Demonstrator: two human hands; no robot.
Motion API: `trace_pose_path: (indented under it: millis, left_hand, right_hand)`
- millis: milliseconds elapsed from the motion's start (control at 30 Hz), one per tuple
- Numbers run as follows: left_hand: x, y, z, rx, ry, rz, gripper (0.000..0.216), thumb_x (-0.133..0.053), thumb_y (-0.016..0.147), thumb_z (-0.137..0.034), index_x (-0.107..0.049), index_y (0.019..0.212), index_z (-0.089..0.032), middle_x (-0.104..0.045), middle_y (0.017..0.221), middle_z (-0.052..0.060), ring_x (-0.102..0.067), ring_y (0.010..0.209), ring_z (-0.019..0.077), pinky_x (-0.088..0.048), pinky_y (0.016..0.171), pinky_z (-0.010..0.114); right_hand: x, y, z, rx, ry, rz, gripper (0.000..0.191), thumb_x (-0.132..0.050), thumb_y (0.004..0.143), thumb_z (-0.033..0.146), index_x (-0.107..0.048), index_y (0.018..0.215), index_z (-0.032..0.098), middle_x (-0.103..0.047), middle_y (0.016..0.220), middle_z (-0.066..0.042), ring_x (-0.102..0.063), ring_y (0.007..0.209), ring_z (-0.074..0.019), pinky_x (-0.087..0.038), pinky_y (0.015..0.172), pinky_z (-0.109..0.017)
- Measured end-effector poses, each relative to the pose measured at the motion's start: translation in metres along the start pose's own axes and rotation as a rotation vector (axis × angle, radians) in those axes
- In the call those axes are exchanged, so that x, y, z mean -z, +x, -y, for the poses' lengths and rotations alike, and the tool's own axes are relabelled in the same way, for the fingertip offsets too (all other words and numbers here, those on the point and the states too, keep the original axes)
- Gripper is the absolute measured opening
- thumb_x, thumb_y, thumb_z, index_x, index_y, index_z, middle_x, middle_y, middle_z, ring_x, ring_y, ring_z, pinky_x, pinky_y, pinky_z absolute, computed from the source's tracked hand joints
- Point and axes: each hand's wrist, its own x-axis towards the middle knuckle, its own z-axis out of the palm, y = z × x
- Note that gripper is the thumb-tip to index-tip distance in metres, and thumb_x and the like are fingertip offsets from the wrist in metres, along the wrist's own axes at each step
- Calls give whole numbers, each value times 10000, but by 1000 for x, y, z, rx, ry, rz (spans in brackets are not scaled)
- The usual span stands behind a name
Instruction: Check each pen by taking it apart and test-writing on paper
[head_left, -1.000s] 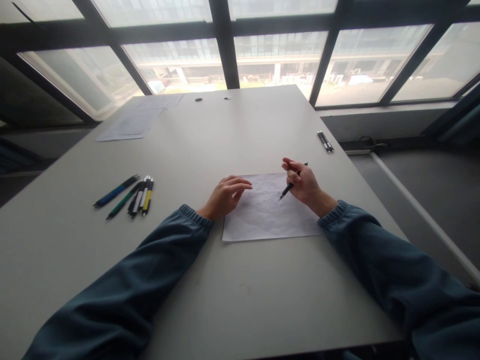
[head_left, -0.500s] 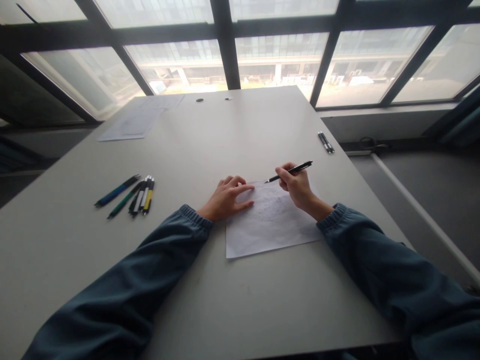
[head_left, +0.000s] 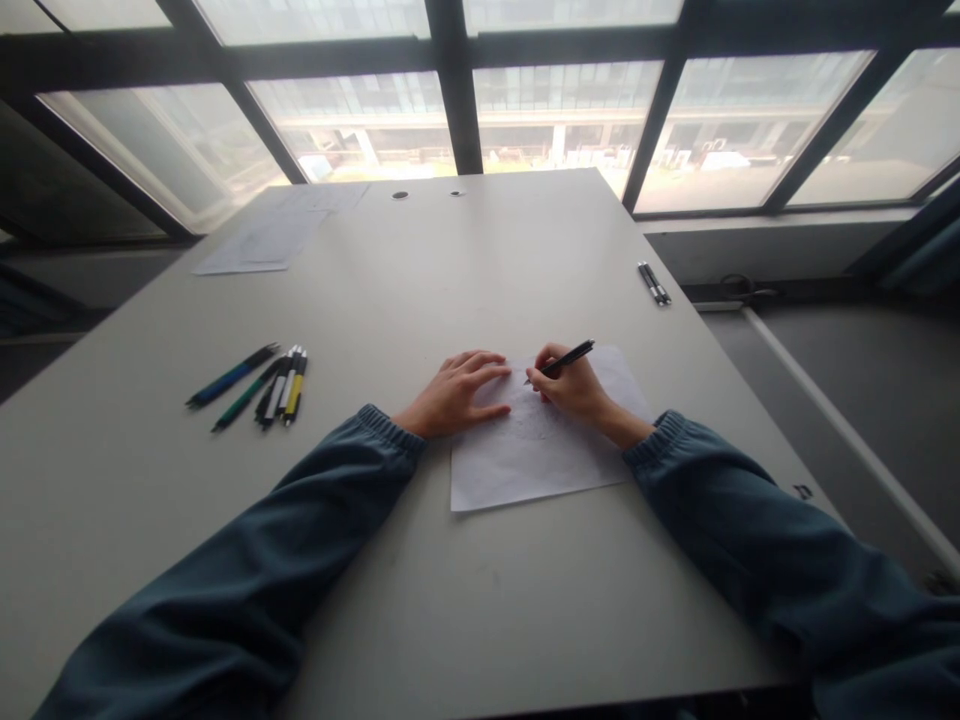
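Note:
A white sheet of paper (head_left: 540, 470) lies on the table in front of me, with faint drawn lines around its upper middle. Flat on its left edge rests my left hand (head_left: 459, 393), fingers spread and holding nothing. My right hand (head_left: 571, 388) is closed around a black pen (head_left: 568, 358). The pen's tip points down and left at the drawn area; whether it touches the paper I cannot tell. Part of the sheet is covered by both hands.
Several pens (head_left: 281, 385) with blue, green, white and yellow parts lie to the left on the white table (head_left: 480, 270). A few dark pens (head_left: 654, 284) lie near the right edge. More paper sheets (head_left: 259, 240) rest at the far left, by the windows.
My right hand has moved left and slightly down over the sheet, bringing the pen tip lower onto the drawn area. My left hand stays nearly in place.

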Motion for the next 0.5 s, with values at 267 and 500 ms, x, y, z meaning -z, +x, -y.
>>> trace_pose_path:
  millis: [267,500]
  left_hand:
    - [0,0,1,8,-4,6,547,-675,860,-550,-599,1340,-301,-545,1444,91,-450,1368,310,-347,1141,509]
    - [1,1,-2,9,1,8,537,-674,863,-542,-599,1338,-303,-547,1444,92,-455,1364,311,-352,1134,510]
  right_hand:
    - [1,2,1,62,-117,-7,170,-691,794,297,-581,704,204,-588,587,16,-519,533,-120,-362,498,-235]
    - [3,2,5,75,-112,0,164,-683,783,305,-588,700,200,-593,608,9,-500,558,-123,-358,508,-242]
